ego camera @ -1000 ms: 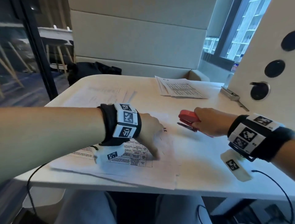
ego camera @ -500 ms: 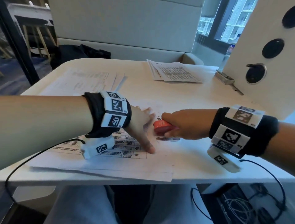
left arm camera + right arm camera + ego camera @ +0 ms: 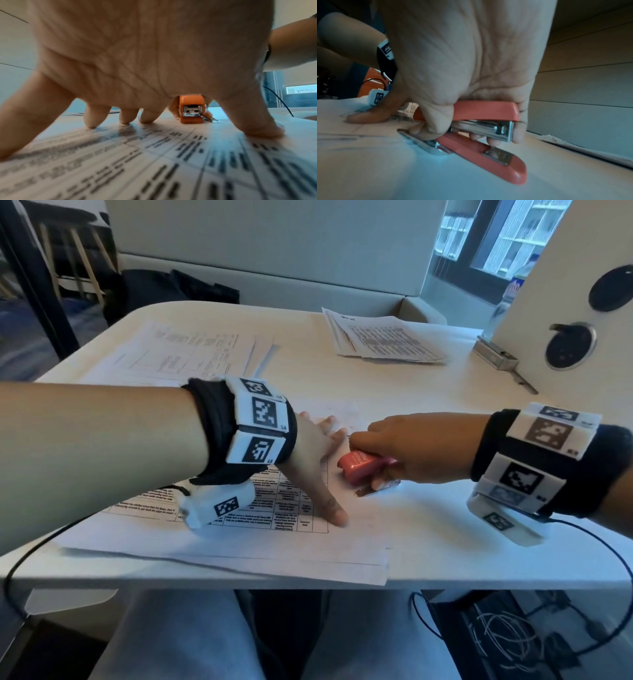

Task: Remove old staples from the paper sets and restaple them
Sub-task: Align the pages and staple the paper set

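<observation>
- Over the last second the right hand [image 3: 416, 448] has carried the red stapler [image 3: 361, 465] in from well clear of the sheets to just beside the left hand [image 3: 313, 455]; judging by that, restapling or prying this set is about to start.
- The right hand's grip is a full wrap round the stapler: fingers curled under the chrome magazine, palm over the top.
- The stapler's mouth gapes, its red base [image 3: 489, 157] angled down and away from the fingers (a thin metal tongue at its rear lies flat on the paper).
- The left hand is spread wide, holding nothing, with straight fingertips [image 3: 126, 119] pressing the paper set [image 3: 294, 539] flat.
- That set is thin, matte white sheets with a printed table, lying directly under the spread fingers, its corner just ahead of the stapler grip.
- The stapler has glossy smooth plastic shells and a boxy polished steel core.
</observation>
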`<control>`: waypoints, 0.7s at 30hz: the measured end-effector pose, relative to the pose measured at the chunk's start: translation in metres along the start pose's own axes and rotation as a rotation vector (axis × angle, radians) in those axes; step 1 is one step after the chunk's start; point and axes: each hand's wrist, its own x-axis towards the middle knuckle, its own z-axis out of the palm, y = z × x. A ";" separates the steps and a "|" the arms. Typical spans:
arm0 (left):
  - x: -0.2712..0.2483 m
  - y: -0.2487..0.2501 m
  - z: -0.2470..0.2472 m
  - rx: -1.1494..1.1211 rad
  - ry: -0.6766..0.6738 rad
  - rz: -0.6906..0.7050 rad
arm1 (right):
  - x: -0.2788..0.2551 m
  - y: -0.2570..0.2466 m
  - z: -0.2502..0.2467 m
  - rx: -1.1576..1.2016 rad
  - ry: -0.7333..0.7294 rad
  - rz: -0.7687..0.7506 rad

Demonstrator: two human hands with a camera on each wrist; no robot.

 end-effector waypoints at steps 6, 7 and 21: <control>0.003 -0.001 0.001 0.005 -0.009 0.000 | 0.001 -0.002 0.001 0.006 0.036 -0.033; 0.002 -0.001 0.001 0.001 -0.008 0.001 | 0.001 -0.002 0.002 0.017 0.030 -0.034; 0.003 -0.001 0.003 -0.008 -0.001 -0.017 | 0.004 -0.006 0.005 -0.195 0.059 -0.102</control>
